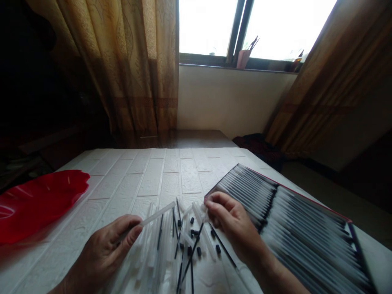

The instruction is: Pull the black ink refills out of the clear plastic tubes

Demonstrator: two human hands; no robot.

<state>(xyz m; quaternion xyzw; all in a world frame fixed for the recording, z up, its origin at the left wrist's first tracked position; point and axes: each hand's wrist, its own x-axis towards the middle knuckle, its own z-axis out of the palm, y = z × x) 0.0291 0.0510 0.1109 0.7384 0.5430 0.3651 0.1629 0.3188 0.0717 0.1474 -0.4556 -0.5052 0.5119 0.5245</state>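
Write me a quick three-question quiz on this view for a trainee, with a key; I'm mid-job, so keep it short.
1. Which hand holds the long, translucent plastic tube?
2. True or false: the glossy red, wavy-rimmed dish is on the person's left.
3. What colour are the short, stubby pieces scattered on the white, brick-patterned tabletop? A) white B) black C) red

Key: 1. The left hand. 2. True. 3. B, black.

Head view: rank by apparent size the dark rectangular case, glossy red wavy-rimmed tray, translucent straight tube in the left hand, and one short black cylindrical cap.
1. Dark case
2. Red tray, cut off at the left edge
3. Translucent tube, partly gripped
4. Black cap
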